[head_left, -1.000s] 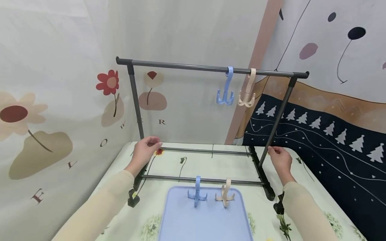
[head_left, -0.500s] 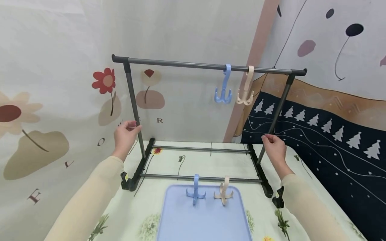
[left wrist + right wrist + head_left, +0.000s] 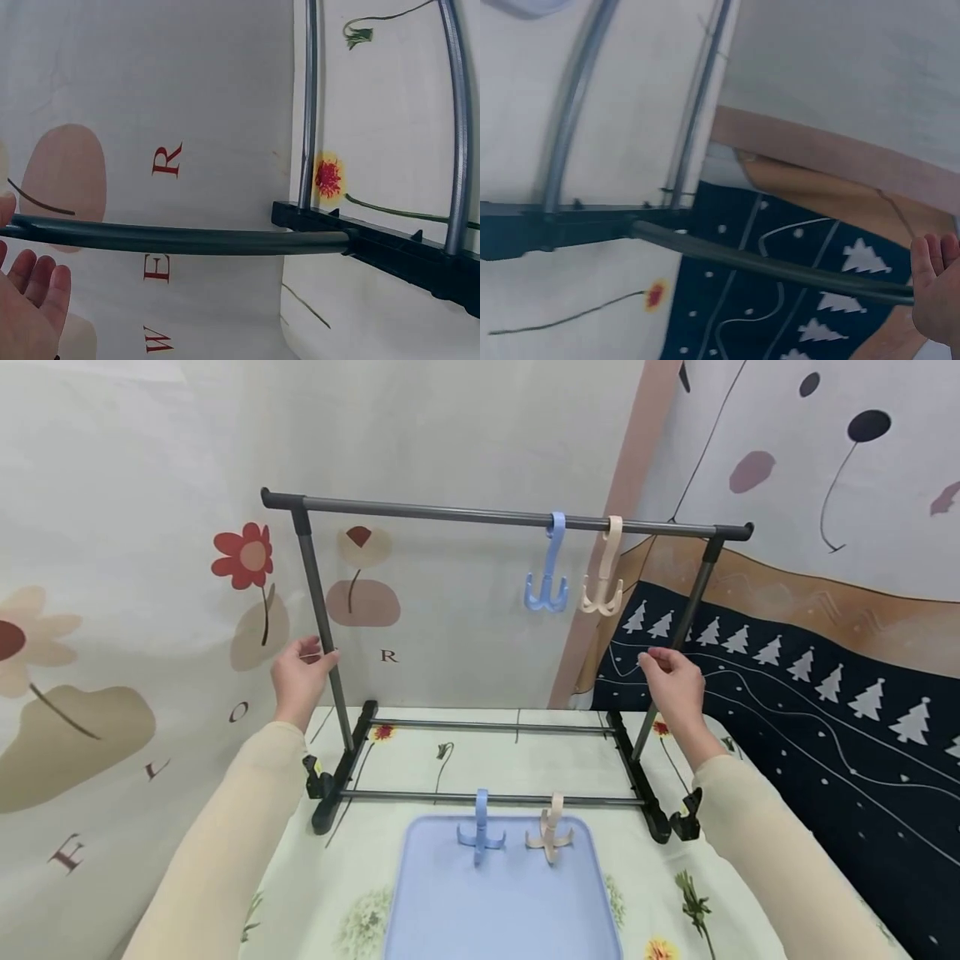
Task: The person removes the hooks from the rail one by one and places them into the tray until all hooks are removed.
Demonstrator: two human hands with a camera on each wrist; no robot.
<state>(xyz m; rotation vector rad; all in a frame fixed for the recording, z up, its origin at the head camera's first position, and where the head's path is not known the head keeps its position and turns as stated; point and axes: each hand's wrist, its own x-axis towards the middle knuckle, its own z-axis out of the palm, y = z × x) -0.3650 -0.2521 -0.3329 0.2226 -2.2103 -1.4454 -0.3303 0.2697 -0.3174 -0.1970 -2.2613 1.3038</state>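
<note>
A dark grey metal rack (image 3: pixel 442 512) stands on the table, its top rail raised on two posts. My left hand (image 3: pixel 298 681) is at the left post (image 3: pixel 318 593); in the left wrist view that post passes between thumb and loosely straight fingers (image 3: pixel 56 296). At the right post (image 3: pixel 693 597) is my right hand (image 3: pixel 675 693), its fingers (image 3: pixel 922 262) extended beside the post's end in the right wrist view. From the top rail's right half hang a blue four-prong hook (image 3: pixel 551 564) and a beige one (image 3: pixel 607 568).
A light blue tray (image 3: pixel 498 902) lies in front of the rack. At its far edge are another blue hook (image 3: pixel 481 831) and beige hook (image 3: pixel 551 833), overlapping the front lower bar (image 3: pixel 420 795). Printed cloth (image 3: pixel 465 635) hangs behind and on both sides.
Both hands have moved up along the posts, the left also leftward from inside the rack to its post. The hooks and tray stay put, while the head view has shifted slightly.
</note>
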